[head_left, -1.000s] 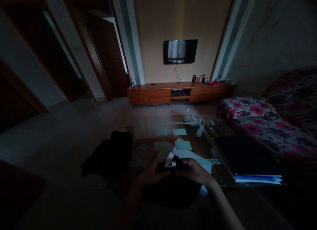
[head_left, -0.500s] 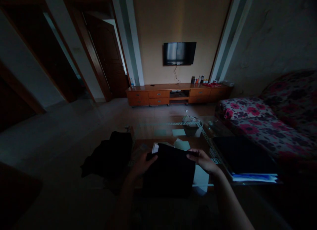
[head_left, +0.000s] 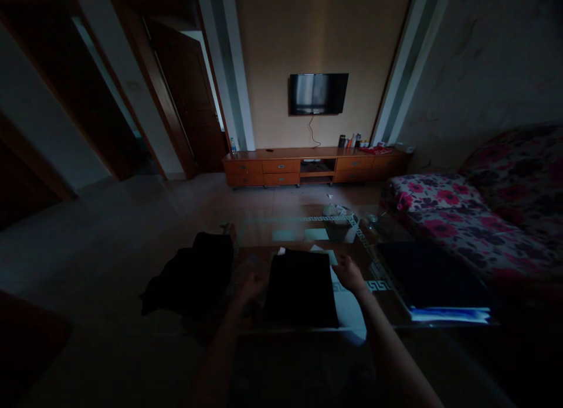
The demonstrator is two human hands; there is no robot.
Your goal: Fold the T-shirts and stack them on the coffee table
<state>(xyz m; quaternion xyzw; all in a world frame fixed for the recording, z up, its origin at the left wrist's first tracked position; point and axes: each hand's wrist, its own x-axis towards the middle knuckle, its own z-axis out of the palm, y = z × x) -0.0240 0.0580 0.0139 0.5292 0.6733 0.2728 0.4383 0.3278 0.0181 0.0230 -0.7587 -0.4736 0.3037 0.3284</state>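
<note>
A black folded cloth [head_left: 301, 291], perhaps a garment, lies flat on the glass coffee table [head_left: 358, 320] in front of me. A small white tag or paper [head_left: 282, 251] sticks out at its far left corner. To the left of the cloth is my left hand [head_left: 251, 286], dim and slightly blurred, with its fingers curled and nothing visible in them. Close by the cloth's right edge, my right hand [head_left: 349, 273] is loosely closed, holding nothing that I can see. A crumpled black cloth [head_left: 191, 276] lies at the table's left end.
On the table's right stands a dark flat stack [head_left: 440, 279] with a blue-and-white front edge. A glass ashtray-like dish [head_left: 373, 218] and a pale plastic bag [head_left: 336, 211] are farther back. A flowered sofa [head_left: 479, 226] borders the right side; a wooden TV cabinet [head_left: 281, 167] stands beyond.
Both hands have let go of the black cloth's far edge and moved off to its sides. The cloth, held up at that edge before, now lies flat on the table.
</note>
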